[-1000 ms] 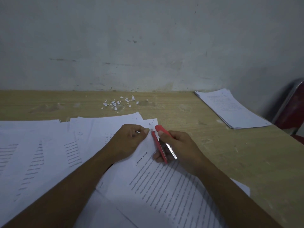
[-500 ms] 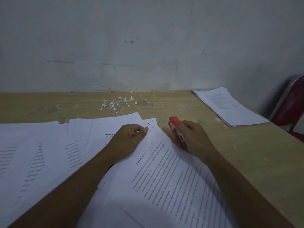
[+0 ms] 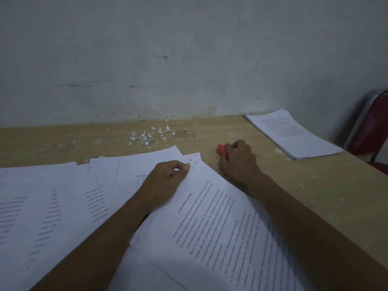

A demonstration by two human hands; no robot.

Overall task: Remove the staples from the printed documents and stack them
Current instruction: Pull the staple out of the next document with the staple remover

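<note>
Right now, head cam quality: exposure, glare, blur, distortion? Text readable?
Head view: dim, underexposed, bluish cast on the top document, no glare. Head view: heading KATA PENGANTAR legible, body lines too soft to read. Head view: wide-angle stretch toward the edges; red tool in the right hand mostly hidden, slightly soft.

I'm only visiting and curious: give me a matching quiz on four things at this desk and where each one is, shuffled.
Things:
1. red tool
2. paper scraps
3. neat stack
4. left hand

Places:
A. mid table, near the wall
B. far right corner of the table
C. held in the right hand
D. pinching a corner of the top page

Pairs: 1-C, 2-A, 3-B, 4-D
</note>
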